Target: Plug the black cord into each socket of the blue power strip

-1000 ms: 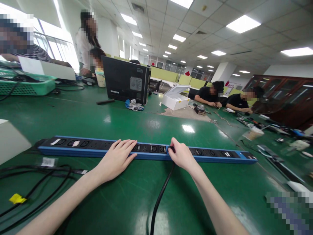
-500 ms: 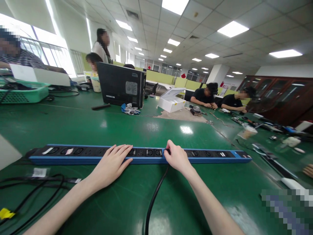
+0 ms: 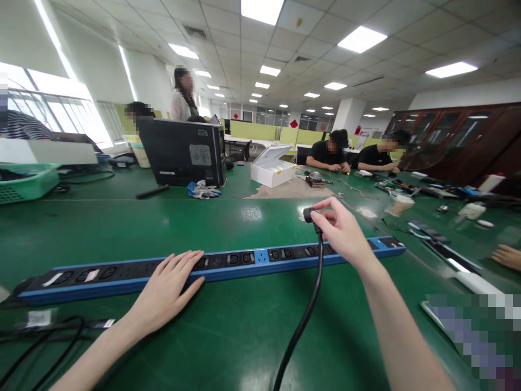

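Observation:
A long blue and black power strip [image 3: 240, 271] lies across the green table, its sockets facing up. My left hand [image 3: 169, 290] rests flat on it left of the middle, fingers spread over the strip. Above the strip's right part, my right hand [image 3: 340, 228] pinches a black plug [image 3: 308, 215] between thumb and fingers. The plug is clear of the sockets, and its thick black cable [image 3: 303, 320] hangs down toward the bottom edge. A blue socket [image 3: 261, 256] near the middle of the strip is uncovered.
Black cables [image 3: 44, 347] lie at the lower left. Behind the strip are a black computer case [image 3: 183, 155], gloves [image 3: 203, 190], a white box [image 3: 272, 174] and a green basket [image 3: 30, 187]. Two people sit at the back right; another person's hand [image 3: 508, 255] shows at right.
My right hand has lifted the plug off the strip's middle and moved it up and to the right. My left hand stays on the strip. The view has shifted slightly.

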A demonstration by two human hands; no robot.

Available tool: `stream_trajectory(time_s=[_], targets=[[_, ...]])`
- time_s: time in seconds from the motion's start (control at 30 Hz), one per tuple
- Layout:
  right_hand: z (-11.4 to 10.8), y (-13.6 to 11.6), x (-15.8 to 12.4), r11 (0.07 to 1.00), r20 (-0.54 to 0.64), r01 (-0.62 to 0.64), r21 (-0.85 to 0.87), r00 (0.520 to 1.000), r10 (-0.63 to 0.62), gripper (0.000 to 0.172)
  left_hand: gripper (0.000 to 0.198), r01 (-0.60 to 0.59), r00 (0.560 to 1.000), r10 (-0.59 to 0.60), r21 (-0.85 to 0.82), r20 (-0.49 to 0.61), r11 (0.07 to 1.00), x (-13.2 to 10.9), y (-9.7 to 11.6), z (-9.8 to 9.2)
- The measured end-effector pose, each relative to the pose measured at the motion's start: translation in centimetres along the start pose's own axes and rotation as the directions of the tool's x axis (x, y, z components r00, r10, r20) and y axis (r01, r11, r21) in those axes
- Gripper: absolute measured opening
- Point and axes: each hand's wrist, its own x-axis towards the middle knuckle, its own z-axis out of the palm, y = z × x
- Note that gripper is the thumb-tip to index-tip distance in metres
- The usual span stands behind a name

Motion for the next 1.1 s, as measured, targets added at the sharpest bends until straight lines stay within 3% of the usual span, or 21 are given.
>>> stream_trajectory(time_s=[0.1, 0.2, 0.33, 0.43, 0.53, 0.6, 0.7, 0.87, 0.97, 1.1], targets=[[-3.1, 3.6, -0.5, 0.997, 0.081, -0.059, 0.052, 0.995, 0.055, 0.034, 0.061, 0.039, 0.999, -0.039, -0.01, 0.028, 0.999, 0.6, 0.5, -0.2], [-4.8, 6.6, -0.4, 0.989, 0.102, -0.123, 0.076, 0.988, 0.115, 0.036, 0.051, 0.107, 0.994, -0.105, -0.046, 0.03, 0.993, 2.3, 2.3, -0.5], [-5.1, 8.6, 0.1, 0.98, 0.135, -0.181, 0.083, 0.976, 0.169, 0.036, 0.047, 0.046, 0.998, -0.05, -0.113, -0.029, 0.993, 6.1, 8.1, -0.5], [-4.4, 8.9, 0.4, 0.991, 0.121, -0.132, 0.019, 0.984, 0.128, 0.031, 0.047, -0.003, 0.998, -0.006, -0.145, -0.061, 0.989, 9.5, 13.5, 0.5], [-3.7, 9.4, 0.5, 0.993, 0.103, -0.07, -0.094, 0.992, 0.079, 0.024, 0.042, 0.142, 0.985, -0.15, -0.094, -0.083, 0.985, 12.2, 17.4, 2.4], [-3.0, 9.9, 0.5, 0.983, 0.114, -0.041, -0.179, 0.992, 0.062, 0.02, 0.04, 0.212, 0.972, -0.218, -0.069, -0.085, 0.975, 13.2, 18.9, 3.6], [-1.7, 10.6, 0.5, 0.97, 0.184, 0.009, -0.245, 0.982, 0.037, 0.016, 0.04, 0.235, 0.968, -0.239, -0.053, -0.082, 0.971, 13.4, 19.6, 4.7], [2.0, 10.7, 0.1, 0.962, 0.34, 0.101, -0.255, 0.94, -0.009, 0.013, 0.038, 0.21, 0.973, -0.212, -0.035, -0.09, 0.977, 12.8, 19.4, 4.9], [3.8, 10.4, -0.1, 0.95, 0.363, 0.114, -0.29, 0.932, -0.001, 0.012, 0.038, 0.19, 0.975, -0.191, -0.013, -0.113, 0.982, 12.7, 19.2, 4.9], [4.7, 10.0, -0.2, 0.915, 0.336, 0.108, -0.388, 0.941, 0.032, 0.013, 0.038, 0.17, 0.977, -0.169, -0.004, -0.13, 0.985, 12.7, 19.1, 5.0]])
